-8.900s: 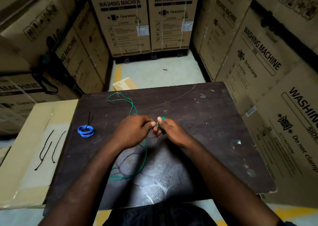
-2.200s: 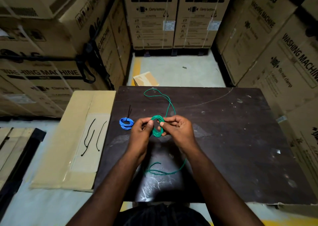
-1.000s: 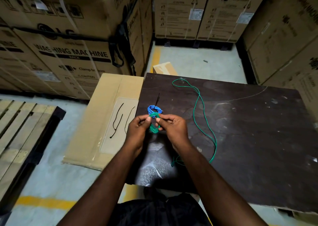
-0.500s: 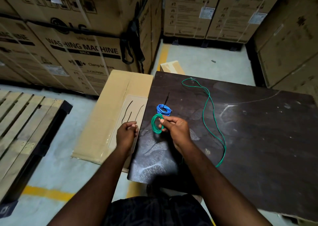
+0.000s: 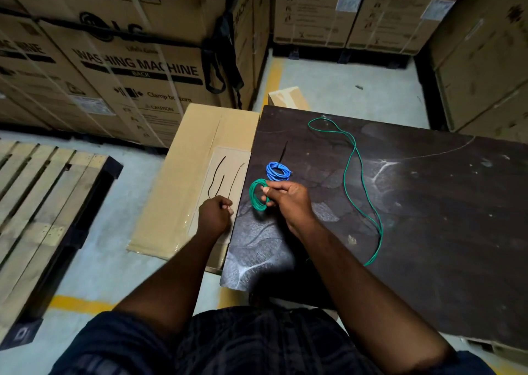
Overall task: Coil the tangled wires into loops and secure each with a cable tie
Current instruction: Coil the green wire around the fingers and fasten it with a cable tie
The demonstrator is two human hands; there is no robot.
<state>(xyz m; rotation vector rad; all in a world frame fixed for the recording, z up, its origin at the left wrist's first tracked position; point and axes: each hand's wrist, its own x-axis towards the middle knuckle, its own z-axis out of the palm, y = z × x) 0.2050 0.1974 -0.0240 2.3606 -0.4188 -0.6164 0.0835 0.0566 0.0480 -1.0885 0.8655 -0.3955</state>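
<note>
The right hand (image 5: 288, 200) pinches the green coil (image 5: 255, 197) between thumb and fingers, holding it upright just over the dark table (image 5: 428, 217). The left hand (image 5: 213, 216), fingers curled, sits apart from the coil on the cardboard sheet (image 5: 174, 191), at the near ends of the black cable ties (image 5: 217, 174); whether it grips one cannot be told. The tied blue coil (image 5: 277, 171) lies just beyond the right hand. The loose green wire (image 5: 352, 174) trails across the table to the right.

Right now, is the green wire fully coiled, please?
Partly: the right hand holds a small coil; a long tail lies loose on the table.
</note>
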